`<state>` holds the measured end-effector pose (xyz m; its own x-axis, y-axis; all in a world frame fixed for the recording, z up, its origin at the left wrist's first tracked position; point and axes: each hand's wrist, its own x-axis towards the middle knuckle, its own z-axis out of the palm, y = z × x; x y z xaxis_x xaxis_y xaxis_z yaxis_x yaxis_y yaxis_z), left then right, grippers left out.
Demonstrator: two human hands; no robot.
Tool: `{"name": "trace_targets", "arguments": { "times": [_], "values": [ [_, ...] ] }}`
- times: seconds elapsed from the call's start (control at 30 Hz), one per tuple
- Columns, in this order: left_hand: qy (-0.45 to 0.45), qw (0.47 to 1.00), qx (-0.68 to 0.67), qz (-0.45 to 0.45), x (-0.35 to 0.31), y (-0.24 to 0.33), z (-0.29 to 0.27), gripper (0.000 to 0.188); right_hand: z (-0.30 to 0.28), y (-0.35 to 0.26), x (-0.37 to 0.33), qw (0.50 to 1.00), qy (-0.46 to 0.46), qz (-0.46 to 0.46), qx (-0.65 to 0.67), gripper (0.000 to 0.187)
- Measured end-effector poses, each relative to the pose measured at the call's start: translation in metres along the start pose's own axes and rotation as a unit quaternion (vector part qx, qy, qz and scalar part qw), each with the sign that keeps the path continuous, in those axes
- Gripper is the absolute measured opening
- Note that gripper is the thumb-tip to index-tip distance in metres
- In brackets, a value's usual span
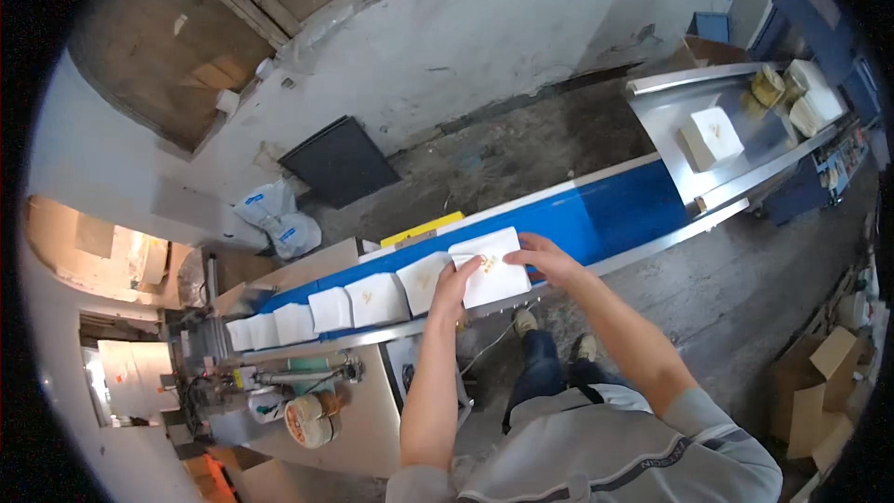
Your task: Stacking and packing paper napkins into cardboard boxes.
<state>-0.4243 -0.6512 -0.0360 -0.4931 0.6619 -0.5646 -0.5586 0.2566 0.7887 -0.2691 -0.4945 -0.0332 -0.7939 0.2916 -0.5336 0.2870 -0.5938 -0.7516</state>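
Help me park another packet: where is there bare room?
The belt is bare between the right hand and the steel table. The table has a smaller patch left of its nearer packet. Crowded: the belt left of the left hand, lined with packets, and the table's right end, around the yellowish rolls.

the held packet (500, 283) is white with a small golden-orange print; the row of packets (376, 300) is white too, some faintly marked in tan. the belt (568, 224) is plain blue, the strip (424, 229) bright yellow, the panel (341, 163) near-black. the shirt (577, 452) is grey with a dark band; the trousers (538, 368), in shadow, seem dark blue.
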Motion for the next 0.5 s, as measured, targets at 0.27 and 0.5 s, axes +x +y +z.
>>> {"name": "trace_targets", "arguments": {
  "times": [0.27,0.5],
  "values": [
    [0.030,0.998,0.030,-0.043,0.087,-0.046,-0.037,0.044,-0.016,0.040,0.102,0.987,0.042,0.143,-0.053,0.056],
    [0.037,0.997,0.026,-0.059,0.114,-0.075,-0.049,0.044,-0.022,0.051,0.120,0.980,0.080,0.147,-0.111,0.055]
  ]
}}
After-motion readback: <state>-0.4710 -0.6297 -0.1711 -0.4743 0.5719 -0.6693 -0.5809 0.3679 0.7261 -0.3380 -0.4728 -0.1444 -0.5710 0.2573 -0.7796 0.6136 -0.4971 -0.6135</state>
